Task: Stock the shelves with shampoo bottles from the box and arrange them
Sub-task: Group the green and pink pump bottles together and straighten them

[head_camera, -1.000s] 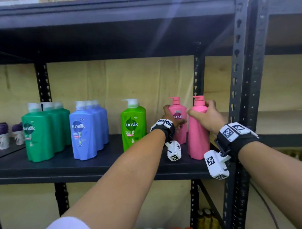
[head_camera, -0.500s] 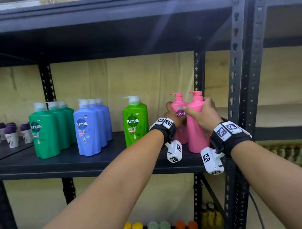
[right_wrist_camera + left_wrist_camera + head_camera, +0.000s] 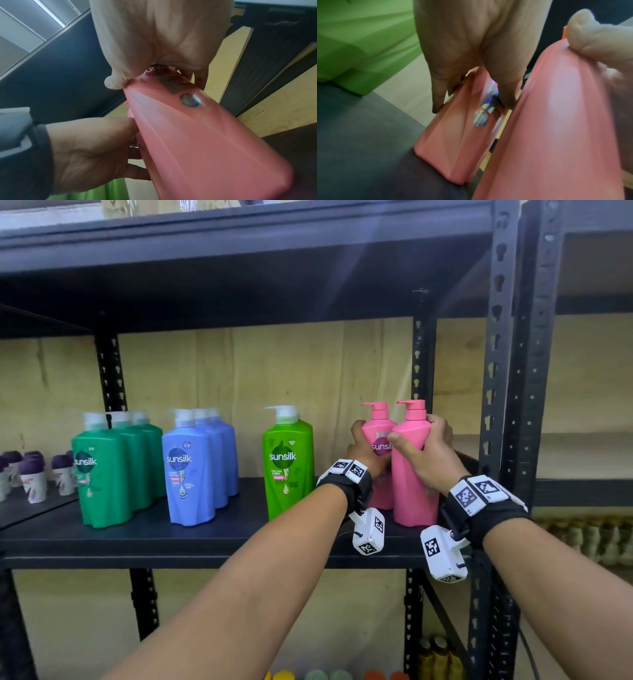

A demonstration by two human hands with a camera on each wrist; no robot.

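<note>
A: Two pink bottles, both on the shelf (image 3: 212,539) at its right end. We're seeing the left hand (image 3: 364,453) wrapping the rear pink bottle (image 3: 376,426) and the right hand (image 3: 426,453) gripping the front pink bottle (image 3: 412,491) at its shoulder.

B: Agreed, both hands are clamping, neither is loose. Risk?

A: We're judging the front one is sitting close to the shelf's front lip. If the right hand is pushing or twisting too hard up high, it's likely tipping forward off the edge.

B: We're also flagging the pumps: the bottles are touching, so squeezing them together could be knocking one askew. The light green bottle (image 3: 287,463) is standing well apart, so we're seeing little risk there.
</note>
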